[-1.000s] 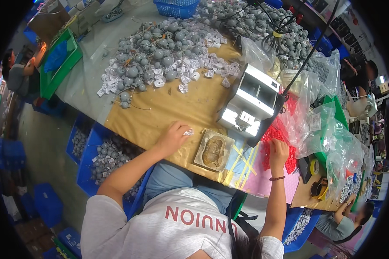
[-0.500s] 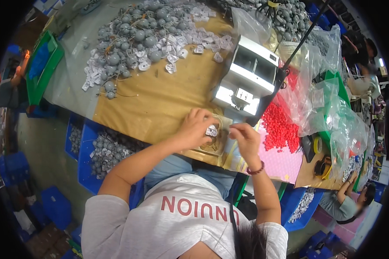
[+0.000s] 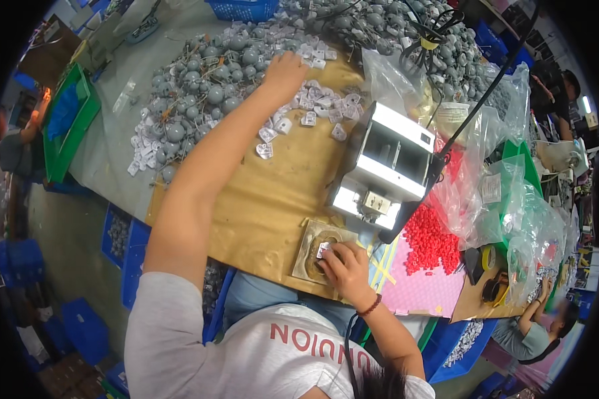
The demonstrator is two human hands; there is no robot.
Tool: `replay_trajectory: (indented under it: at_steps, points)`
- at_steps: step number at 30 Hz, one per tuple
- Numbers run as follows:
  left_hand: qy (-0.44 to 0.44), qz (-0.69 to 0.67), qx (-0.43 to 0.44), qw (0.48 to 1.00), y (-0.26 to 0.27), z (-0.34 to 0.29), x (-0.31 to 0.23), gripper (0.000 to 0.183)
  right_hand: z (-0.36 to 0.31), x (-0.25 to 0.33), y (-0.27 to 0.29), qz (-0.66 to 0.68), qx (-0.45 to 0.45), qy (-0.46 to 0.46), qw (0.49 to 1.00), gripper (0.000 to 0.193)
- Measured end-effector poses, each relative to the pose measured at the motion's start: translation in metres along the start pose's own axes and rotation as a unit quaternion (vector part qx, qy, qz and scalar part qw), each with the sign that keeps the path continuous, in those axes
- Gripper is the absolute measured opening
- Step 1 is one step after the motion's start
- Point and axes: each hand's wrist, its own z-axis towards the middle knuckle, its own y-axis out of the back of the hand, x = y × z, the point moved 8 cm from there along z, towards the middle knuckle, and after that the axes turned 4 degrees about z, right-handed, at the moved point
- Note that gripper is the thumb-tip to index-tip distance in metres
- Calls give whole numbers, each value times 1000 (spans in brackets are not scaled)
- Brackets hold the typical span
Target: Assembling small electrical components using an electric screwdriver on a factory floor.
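My left arm is stretched far across the table. My left hand (image 3: 285, 76) is at the pile of small white plastic pieces (image 3: 319, 100), its fingers bent down and their tips hidden. Beside it lies a heap of grey round balls with thin wires (image 3: 213, 90). Near the front edge, my right hand (image 3: 349, 269) is closed, fingertips on a small white plastic piece (image 3: 323, 249). That piece sits over the round hollow of a square block fixture (image 3: 304, 258), partly covered by my fingers.
A white and black box-like machine (image 3: 394, 143) stands right of the fixture. Beyond it are red small parts (image 3: 429, 243) on a pink sheet (image 3: 412, 292), clear plastic bags (image 3: 476, 199) and tape rolls (image 3: 491, 290). Blue bins (image 3: 136, 249) hang below the table edge. A co-worker (image 3: 536, 326) sits at right.
My left hand has left the fixture and reached forward to the white pieces. My right hand has moved down and left onto the white piece at the fixture. The view has shifted slightly.
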Motion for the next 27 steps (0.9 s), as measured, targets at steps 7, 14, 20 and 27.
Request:
replay_trajectory:
  at_steps: [7, 14, 20, 27]
  points:
    - [40, 34, 74, 996, -7, -13, 21, 33, -2, -10, 5, 76, -5, -51, 996, 34]
    - [126, -310, 96, 938, 168, -78, -20, 38, 29, -1, 67, 125, -106, -36, 986, 36]
    - [83, -566, 61, 818, 207, -156, -78, 33, 87, 39, 102, 130, -160, 32, 978, 48]
    - [190, -789, 110, 573, 170, -221, -139, 33, 76, 8, 23, 420, 23, -199, 885, 42]
